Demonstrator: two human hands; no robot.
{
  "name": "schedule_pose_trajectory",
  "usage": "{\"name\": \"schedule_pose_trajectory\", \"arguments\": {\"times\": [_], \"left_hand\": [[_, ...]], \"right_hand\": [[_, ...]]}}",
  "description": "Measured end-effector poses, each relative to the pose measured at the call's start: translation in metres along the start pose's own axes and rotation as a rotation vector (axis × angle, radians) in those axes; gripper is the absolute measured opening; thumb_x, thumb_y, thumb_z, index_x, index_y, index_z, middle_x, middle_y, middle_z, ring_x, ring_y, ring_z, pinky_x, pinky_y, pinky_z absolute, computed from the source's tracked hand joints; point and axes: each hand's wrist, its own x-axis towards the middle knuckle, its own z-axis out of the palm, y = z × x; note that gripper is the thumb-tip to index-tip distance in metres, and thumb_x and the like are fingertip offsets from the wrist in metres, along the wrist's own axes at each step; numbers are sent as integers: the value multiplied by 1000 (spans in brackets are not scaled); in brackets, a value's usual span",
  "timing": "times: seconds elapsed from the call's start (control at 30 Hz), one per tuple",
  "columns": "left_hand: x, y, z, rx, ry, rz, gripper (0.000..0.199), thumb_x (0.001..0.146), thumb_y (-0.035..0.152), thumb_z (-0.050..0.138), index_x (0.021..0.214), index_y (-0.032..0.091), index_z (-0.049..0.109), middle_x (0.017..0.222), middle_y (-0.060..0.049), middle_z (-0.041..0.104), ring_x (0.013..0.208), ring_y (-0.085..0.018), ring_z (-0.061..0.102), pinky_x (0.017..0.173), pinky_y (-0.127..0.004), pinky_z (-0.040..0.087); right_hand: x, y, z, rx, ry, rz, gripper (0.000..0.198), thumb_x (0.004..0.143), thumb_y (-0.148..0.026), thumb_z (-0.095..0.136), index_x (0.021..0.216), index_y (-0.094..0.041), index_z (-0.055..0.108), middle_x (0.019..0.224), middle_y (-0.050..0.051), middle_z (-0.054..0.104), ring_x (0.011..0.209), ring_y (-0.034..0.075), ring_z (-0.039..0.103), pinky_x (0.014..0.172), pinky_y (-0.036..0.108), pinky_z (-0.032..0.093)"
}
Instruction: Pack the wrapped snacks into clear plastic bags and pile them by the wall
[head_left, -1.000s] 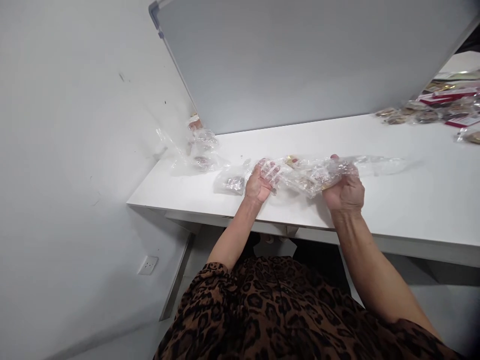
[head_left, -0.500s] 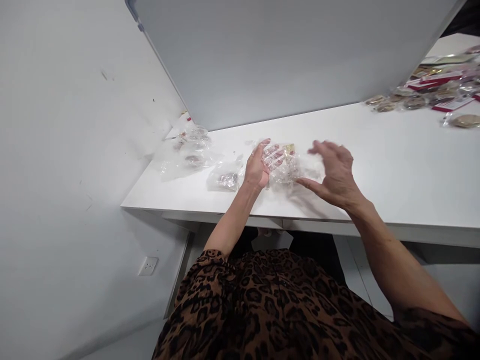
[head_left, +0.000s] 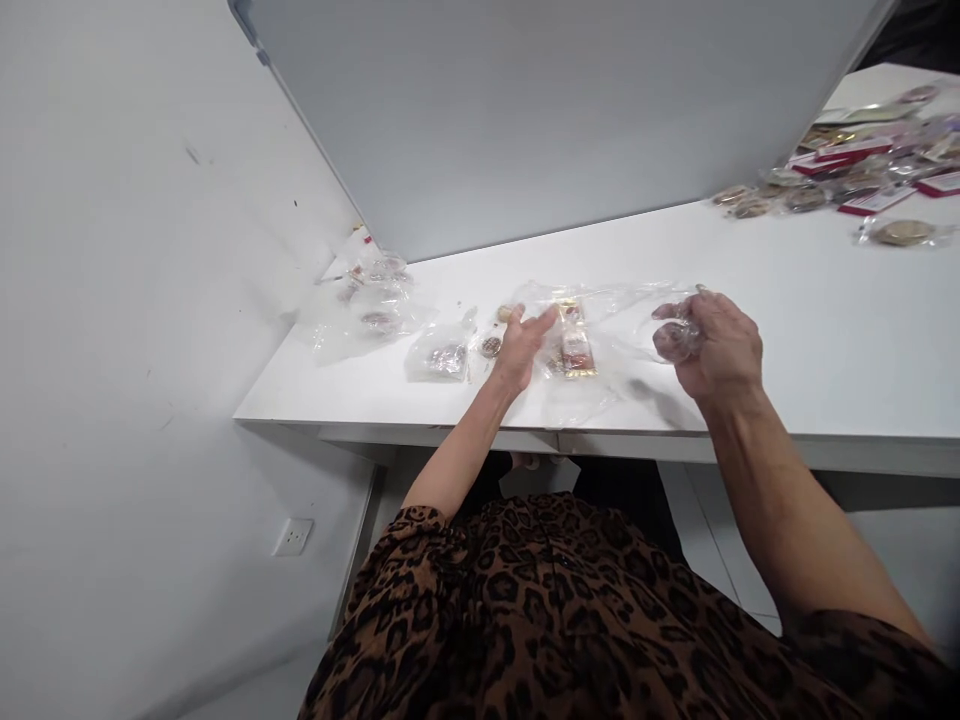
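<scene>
My right hand (head_left: 716, 345) is closed around the right end of a clear plastic bag (head_left: 619, 300) that stretches across the white table (head_left: 810, 340). A red-and-gold packet (head_left: 576, 350) lies under or inside the plastic; I cannot tell which. At the bag's left end my left hand (head_left: 523, 350) has its fingers apart, reaching over the plastic without visibly gripping it. Just left of that hand lies a small round brown piece (head_left: 491, 346). A tan piece (head_left: 505, 313) shows near its thumb.
Another clear bag (head_left: 442, 358) with dark contents lies to the left. Behind it several crumpled clear bags (head_left: 375, 310) rest by the wall. A grey panel (head_left: 570, 120) stands along the table's back. Several wrapped items and red-edged cards (head_left: 874, 200) are spread at far right.
My right hand has moved right and closed on the bag, drawing it out longer. The red-and-gold packet now shows more clearly. My left hand has moved slightly and turned over.
</scene>
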Motion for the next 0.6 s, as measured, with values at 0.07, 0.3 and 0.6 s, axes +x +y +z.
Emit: {"name": "schedule_pose_trajectory", "arguments": {"times": [0.07, 0.3, 0.6], "left_hand": [[-7, -11, 1, 276, 42, 161, 94, 79, 58, 82, 157, 33, 36, 166, -14, 38, 154, -33, 39, 122, -54, 38], [-20, -21, 6, 755, 86, 555, 63, 85, 54, 75, 141, 30, 57, 154, -13, 52, 150, -33, 41, 126, -52, 28], [17, -9, -6, 719, 28, 253, 18, 88, 31, 72, 103, 22, 74, 84, -6, 70, 99, -27, 66, 103, -38, 46]], "right_hand": [[9, -5, 4, 41, 72, 93, 30, 102, -15, 44, 73, -18, 52, 75, 7, 62, 59, 14, 57, 42, 21, 29], [54, -9, -5, 83, 205, 237, 41, 111, -34, 20, 83, -20, 47, 85, 10, 63, 60, 13, 53, 44, 21, 30], [104, 2, -70, -11, 318, 19, 18, 92, -15, 41, 76, -23, 41, 83, 3, 44, 77, 16, 52, 72, 37, 48]]}}
